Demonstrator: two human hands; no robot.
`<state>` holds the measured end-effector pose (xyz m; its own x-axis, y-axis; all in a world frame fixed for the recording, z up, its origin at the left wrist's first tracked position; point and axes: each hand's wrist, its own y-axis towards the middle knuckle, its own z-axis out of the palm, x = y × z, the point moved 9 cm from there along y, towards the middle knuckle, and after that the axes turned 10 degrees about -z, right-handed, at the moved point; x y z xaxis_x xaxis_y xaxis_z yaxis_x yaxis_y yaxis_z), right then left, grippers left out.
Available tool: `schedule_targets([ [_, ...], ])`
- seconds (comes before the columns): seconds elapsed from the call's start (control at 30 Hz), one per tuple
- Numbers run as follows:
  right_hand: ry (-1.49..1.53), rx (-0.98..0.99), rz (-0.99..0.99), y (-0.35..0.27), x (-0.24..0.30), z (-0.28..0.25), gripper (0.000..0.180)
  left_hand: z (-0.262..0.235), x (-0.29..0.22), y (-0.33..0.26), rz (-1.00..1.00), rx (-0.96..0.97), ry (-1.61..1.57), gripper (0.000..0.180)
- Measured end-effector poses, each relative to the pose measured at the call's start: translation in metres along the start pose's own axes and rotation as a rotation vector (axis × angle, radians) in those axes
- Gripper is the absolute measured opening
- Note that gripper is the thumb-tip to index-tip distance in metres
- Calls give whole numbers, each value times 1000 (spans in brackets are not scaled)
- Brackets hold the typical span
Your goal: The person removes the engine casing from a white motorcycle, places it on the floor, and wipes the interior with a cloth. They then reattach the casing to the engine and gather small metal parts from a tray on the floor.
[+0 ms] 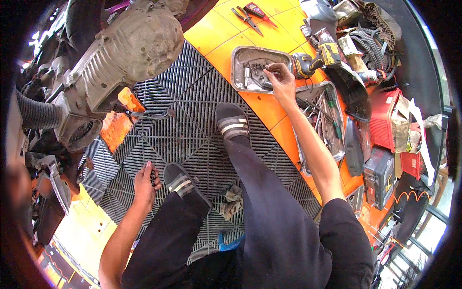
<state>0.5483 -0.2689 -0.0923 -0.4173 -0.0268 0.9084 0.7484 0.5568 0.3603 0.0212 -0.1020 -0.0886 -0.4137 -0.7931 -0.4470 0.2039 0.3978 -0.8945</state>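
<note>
My right hand (280, 79) reaches over a shallow metal tray (234, 72) on the orange tiles. Its fingers are pinched together above the small dark bolts and metal parts (255, 70) in the tray; what they hold, if anything, is too small to make out. Low on the left, beside my left foot, my left hand (144, 183) is closed around several small dark metal parts (154, 179), which look like bolts. To the upper left is a grimy ribbed engine casing (130, 43), apart from both hands.
Pliers (247, 20) and a red screwdriver (260, 13) lie at the top. Right of the tray are a yellow-black cordless drill (327, 50), a second tray of tools (320, 115), a red crate (383, 118) and a grey case (378, 176). A rag (232, 202) lies on the slatted mat (187, 130).
</note>
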Motion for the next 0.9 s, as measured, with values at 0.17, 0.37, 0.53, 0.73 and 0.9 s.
schedule_targets([
  [0.17,130,-40,14,-6,39,9,17,-2,3,-1,-12,-19,14,32],
  [0.37,-107,322,184,-45,40,61,20,5,0,-2,-17,-13,8,32],
  [0.53,-20,542,40,-70,97,137,18,6,1,0,-14,7,14,30],
  [0.73,124,859,-293,-103,176,229,18,32,-15,-9,34,-5,-10,28],
  [0.9,117,1087,-317,-124,233,270,18,48,-21,3,44,142,-222,35],
])
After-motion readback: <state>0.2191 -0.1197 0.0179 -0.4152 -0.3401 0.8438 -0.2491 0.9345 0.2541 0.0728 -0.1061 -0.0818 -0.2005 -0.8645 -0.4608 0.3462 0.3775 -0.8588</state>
